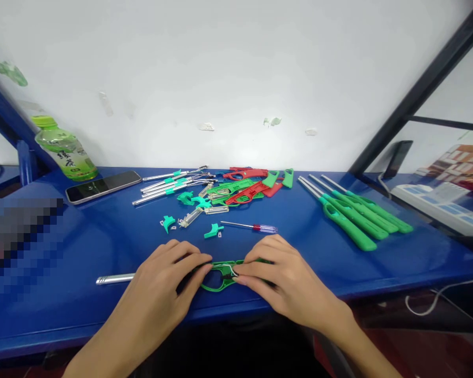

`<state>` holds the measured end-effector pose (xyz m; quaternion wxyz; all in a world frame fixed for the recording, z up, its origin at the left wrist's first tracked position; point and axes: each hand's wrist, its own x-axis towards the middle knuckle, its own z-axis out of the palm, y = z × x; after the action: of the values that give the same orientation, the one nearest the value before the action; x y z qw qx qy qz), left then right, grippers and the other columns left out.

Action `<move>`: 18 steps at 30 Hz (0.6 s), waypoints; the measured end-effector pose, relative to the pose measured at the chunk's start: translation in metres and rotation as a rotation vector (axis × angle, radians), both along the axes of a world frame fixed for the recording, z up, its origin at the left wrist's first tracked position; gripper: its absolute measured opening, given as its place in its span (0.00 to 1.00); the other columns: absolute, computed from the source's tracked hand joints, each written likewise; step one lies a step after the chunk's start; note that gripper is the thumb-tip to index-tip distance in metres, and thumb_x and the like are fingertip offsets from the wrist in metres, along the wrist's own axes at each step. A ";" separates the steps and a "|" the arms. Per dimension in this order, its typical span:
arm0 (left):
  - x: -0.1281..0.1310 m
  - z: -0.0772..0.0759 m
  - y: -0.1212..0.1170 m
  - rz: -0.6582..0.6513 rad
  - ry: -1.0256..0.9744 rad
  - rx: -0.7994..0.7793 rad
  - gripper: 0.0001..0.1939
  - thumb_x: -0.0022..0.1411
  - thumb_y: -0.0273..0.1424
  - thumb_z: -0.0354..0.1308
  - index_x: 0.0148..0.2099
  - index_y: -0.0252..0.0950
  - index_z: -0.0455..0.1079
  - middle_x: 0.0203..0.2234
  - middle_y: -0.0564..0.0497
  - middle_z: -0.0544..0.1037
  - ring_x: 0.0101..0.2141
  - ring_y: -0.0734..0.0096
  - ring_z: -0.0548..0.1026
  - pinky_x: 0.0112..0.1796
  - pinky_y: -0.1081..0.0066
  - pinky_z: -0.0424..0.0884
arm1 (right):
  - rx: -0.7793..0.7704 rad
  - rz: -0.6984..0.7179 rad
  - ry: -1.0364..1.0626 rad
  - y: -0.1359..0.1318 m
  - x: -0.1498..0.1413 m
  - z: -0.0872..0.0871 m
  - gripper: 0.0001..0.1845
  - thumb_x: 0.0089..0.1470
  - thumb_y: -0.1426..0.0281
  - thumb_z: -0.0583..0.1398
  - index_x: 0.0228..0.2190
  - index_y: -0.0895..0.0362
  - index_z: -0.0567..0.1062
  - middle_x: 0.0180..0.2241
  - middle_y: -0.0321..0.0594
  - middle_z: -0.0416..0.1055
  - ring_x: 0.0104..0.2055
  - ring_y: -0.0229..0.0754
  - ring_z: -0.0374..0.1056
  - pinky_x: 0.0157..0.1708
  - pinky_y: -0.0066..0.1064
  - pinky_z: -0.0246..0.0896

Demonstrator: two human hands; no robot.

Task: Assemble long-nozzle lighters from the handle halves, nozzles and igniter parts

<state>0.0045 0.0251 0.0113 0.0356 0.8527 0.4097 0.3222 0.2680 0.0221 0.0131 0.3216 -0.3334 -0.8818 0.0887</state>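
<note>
Both hands work at a green lighter casing (213,287), an open half shell with a ring-shaped trigger guard, low over the table's front edge. My left hand (169,278) is closed on its left part, and a silver metal tube (115,279) sticks out to the left beyond that hand. At the guard's right side, the fingertips of my right hand (278,273) pinch the casing by a thin white wire and a small dark part (230,273). The casing's right end is mostly hidden under the right hand.
Behind the hands lie teal triggers (213,230), a screwdriver (266,228), clear fuel tanks (216,210), red and green shells (244,194) and metal tubes (161,191). Several assembled green lighters (350,226) lie right. A phone (104,187) and bottle (67,152) stand left, before the wall.
</note>
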 end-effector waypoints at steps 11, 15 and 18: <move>0.022 0.015 0.035 0.264 0.141 -0.048 0.13 0.73 0.35 0.55 0.53 0.40 0.78 0.43 0.46 0.83 0.44 0.52 0.79 0.44 0.56 0.75 | 0.002 -0.002 0.005 0.002 0.000 0.000 0.08 0.71 0.66 0.63 0.42 0.54 0.84 0.38 0.36 0.80 0.41 0.42 0.72 0.48 0.38 0.61; 0.023 0.013 0.046 0.251 0.170 -0.108 0.14 0.70 0.33 0.56 0.54 0.41 0.77 0.41 0.46 0.84 0.41 0.54 0.81 0.41 0.59 0.75 | -0.010 -0.006 0.002 0.001 0.000 -0.001 0.08 0.71 0.66 0.63 0.42 0.53 0.84 0.39 0.36 0.81 0.42 0.42 0.72 0.48 0.39 0.62; 0.021 0.012 0.048 0.234 0.163 -0.127 0.15 0.72 0.32 0.52 0.54 0.41 0.77 0.38 0.48 0.83 0.38 0.57 0.81 0.38 0.63 0.74 | -0.029 -0.005 -0.001 0.001 0.000 0.000 0.08 0.71 0.66 0.63 0.42 0.53 0.84 0.40 0.36 0.81 0.42 0.42 0.72 0.48 0.39 0.62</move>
<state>0.0258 0.0733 0.0228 0.0182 0.8185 0.5274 0.2272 0.2677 0.0234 0.0130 0.3164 -0.3404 -0.8797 0.1004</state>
